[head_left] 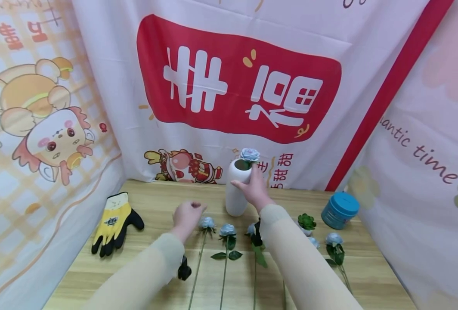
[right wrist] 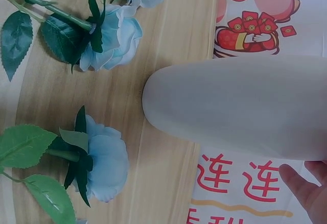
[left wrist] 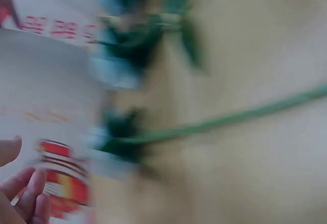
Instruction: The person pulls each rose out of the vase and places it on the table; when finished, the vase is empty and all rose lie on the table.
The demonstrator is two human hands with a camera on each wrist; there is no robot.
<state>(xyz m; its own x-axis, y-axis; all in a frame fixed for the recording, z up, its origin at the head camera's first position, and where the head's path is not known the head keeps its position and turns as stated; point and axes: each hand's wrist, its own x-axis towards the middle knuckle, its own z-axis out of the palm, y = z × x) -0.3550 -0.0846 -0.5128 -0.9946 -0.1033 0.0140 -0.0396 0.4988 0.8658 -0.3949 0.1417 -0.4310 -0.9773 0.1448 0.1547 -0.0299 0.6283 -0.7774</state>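
A tall white vase (head_left: 234,193) stands upright near the table's back edge, with one pale blue rose (head_left: 250,155) in its mouth. My right hand (head_left: 257,189) is at the vase's upper right side, just below that rose. Its thumb lies across the front of the vase; the other fingers are partly hidden behind it. In the right wrist view the thumb (right wrist: 299,185) shows beside the white wall. My left hand (head_left: 188,217) hovers left of the vase, fingers loosely curled and holding nothing. Below it lies a blue rose (head_left: 207,223); another rose (head_left: 227,230) lies alongside.
More blue roses (head_left: 334,239) lie in a row toward the right, stems pointing forward. A small potted succulent (head_left: 307,221) and a blue-lidded jar (head_left: 340,210) stand at the right. At the left lies a yellow and black glove (head_left: 116,224). Printed cloth (head_left: 236,77) hangs behind the table.
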